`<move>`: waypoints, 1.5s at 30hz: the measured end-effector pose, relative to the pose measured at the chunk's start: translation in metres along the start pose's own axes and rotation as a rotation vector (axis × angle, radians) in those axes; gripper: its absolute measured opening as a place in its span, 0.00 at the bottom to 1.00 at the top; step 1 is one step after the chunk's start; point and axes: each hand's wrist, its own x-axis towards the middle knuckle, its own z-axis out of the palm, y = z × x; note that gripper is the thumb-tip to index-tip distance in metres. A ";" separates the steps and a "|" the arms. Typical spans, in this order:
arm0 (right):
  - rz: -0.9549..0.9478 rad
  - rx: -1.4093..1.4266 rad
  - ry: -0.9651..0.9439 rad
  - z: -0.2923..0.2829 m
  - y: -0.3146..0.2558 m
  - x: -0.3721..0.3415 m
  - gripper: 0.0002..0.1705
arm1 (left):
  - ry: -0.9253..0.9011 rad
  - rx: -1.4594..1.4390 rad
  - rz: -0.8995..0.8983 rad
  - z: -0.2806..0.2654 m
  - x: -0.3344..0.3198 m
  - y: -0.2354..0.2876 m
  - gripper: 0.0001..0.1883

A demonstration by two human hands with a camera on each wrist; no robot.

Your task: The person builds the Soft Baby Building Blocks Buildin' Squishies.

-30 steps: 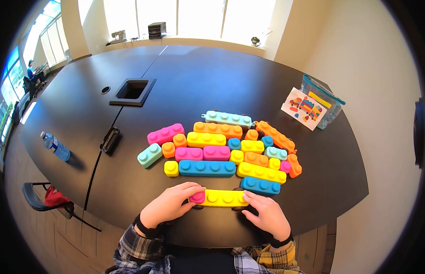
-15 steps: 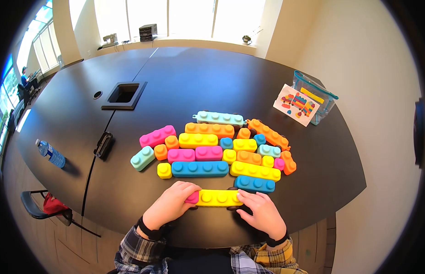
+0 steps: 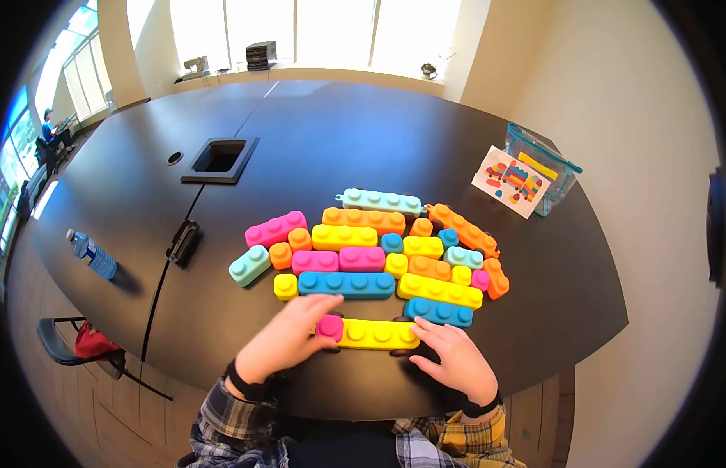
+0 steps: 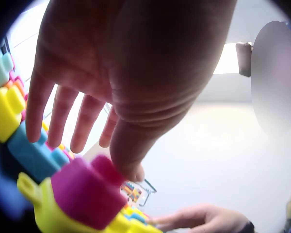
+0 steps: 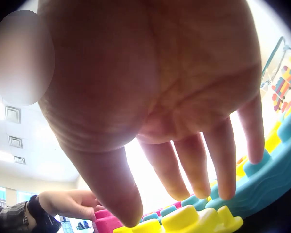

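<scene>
A long yellow block base on dark wheels [image 3: 377, 334] lies on the table in front of me, with a small pink block [image 3: 329, 327] on its left end. My left hand [image 3: 279, 345] is spread around that pink block, fingers straight and lifted past its far side. In the left wrist view the thumb lies close against the pink block [image 4: 87, 194], while the other fingers hang apart from it. At the yellow base's right end rest the fingertips of my right hand [image 3: 456, 360], its thumb held apart. Right behind is a blue three-stud block [image 3: 438, 312].
Beyond the hands, several loose blocks lie in rows, including a long blue block [image 3: 346, 285] and a pale teal wheeled base [image 3: 381, 200]. A picture card [image 3: 509, 181] leans on a clear pouch [image 3: 562, 183] at right. A water bottle [image 3: 92, 254] stands at left.
My left hand has loosened from the pink block and its fingers have lifted and spread away. The right hand stays at the base's right end. The camera view has shifted slightly.
</scene>
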 end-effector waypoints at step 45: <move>-0.136 0.047 0.191 -0.015 -0.023 0.043 0.32 | 0.098 -0.019 0.024 -0.007 0.018 0.027 0.23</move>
